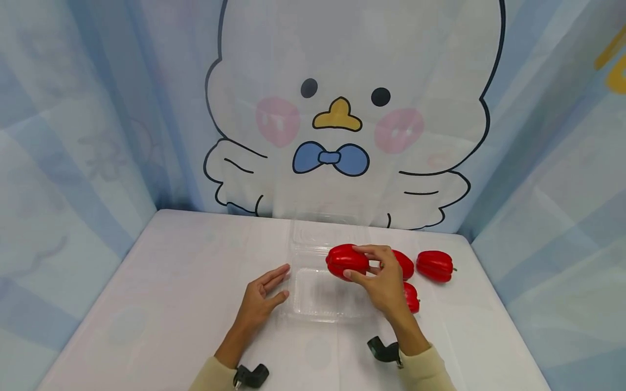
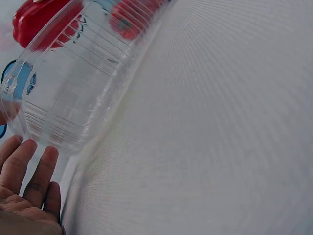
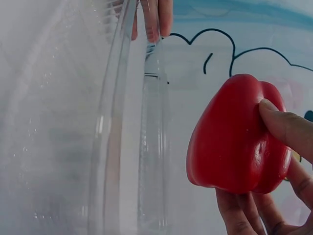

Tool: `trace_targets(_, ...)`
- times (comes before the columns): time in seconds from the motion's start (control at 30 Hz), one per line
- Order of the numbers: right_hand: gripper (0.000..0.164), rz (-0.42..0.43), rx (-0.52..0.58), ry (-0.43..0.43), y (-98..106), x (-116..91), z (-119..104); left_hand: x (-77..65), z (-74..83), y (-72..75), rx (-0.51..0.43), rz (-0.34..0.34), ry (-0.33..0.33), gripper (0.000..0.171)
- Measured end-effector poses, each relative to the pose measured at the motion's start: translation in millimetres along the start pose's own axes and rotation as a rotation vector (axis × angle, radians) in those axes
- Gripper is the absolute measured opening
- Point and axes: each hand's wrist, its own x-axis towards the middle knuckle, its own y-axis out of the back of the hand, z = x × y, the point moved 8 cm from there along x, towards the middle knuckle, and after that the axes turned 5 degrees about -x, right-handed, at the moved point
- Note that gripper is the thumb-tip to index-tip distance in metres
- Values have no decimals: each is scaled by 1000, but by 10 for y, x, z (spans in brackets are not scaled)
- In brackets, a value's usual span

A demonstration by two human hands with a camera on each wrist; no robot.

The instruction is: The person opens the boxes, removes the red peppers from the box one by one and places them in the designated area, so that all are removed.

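In my right hand (image 1: 383,279) is a red bell pepper (image 1: 346,261), gripped between thumb and fingers above a clear plastic clamshell box (image 1: 320,312). The right wrist view shows the thumb on one side of this pepper (image 3: 237,137) and the fingers beneath it. At the box's left side, my left hand (image 1: 261,296) has its fingers extended, fingertips right at the rim. Seen from the left wrist, those fingers (image 2: 41,176) lie close to the corner of the clear box (image 2: 80,73). The box's lid (image 1: 327,233) is folded back toward the rear.
More red bell peppers lie on the white table (image 1: 161,304) to the right: one far right (image 1: 434,266), one partly behind my right hand (image 1: 404,264), and one beside my right wrist (image 1: 411,297). A curtain (image 1: 342,201) with a cartoon bird stands behind the table.
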Motion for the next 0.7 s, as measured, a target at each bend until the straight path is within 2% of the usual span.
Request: trace_targets(0.7, 62, 88, -64, -64, 620, -87, 160, -11, -11, 3, 7, 0, -1, 60)
